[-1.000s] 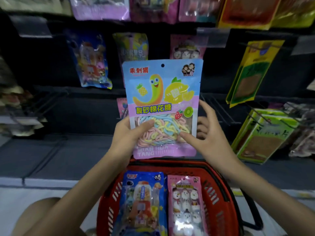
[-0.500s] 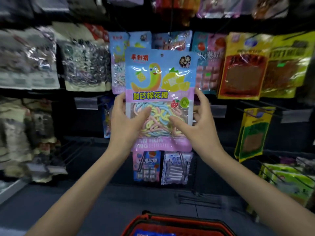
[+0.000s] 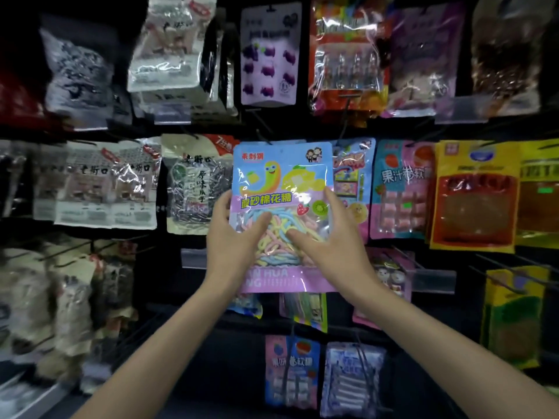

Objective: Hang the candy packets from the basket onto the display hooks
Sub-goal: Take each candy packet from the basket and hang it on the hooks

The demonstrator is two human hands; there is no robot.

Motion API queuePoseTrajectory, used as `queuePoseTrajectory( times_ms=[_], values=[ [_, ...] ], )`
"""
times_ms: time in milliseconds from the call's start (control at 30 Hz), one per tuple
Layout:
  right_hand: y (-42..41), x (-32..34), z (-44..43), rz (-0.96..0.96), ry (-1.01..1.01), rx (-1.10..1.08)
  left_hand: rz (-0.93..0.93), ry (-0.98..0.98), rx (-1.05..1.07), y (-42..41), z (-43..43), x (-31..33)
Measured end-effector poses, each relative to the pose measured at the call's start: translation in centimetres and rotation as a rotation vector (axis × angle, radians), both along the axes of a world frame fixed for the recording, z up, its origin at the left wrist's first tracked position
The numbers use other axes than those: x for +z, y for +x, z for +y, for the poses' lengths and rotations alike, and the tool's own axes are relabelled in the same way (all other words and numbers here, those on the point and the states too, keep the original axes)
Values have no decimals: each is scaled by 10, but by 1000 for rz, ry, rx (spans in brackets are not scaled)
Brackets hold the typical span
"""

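A blue and pink candy packet (image 3: 281, 182) with a yellow worm picture and pastel candy strips is held upright in front of the middle row of the display. My left hand (image 3: 234, 237) grips its left edge, thumb on the front. My right hand (image 3: 329, 240) grips its right edge, thumb across the clear window. The packet's top edge sits level with a dark display hook (image 3: 262, 137) that sticks out just above it. The packet's hang hole is too faint to make out. The basket is out of view.
Packets hang all around: a grey seed bag (image 3: 193, 182) to the left, a blue candy packet (image 3: 352, 176) and a pink one (image 3: 400, 189) to the right, a lilac packet (image 3: 269, 52) above. Bare hooks (image 3: 499, 264) stick out at lower right.
Both hands have lifted the packet from above the basket up to the middle hook row. My view has tilted upward, so the red basket has dropped out of sight.
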State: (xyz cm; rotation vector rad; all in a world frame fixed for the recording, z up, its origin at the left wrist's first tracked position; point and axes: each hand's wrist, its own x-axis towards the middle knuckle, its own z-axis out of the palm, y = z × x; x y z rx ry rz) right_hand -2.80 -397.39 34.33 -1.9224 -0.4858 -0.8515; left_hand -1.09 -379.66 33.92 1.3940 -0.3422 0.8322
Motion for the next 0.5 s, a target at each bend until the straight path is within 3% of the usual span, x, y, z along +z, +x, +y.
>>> queuePoseTrajectory(
  times_ms=[500],
  values=[
    [51,53,43,21,24,6,27,-47,-55,51,41,48]
  ],
)
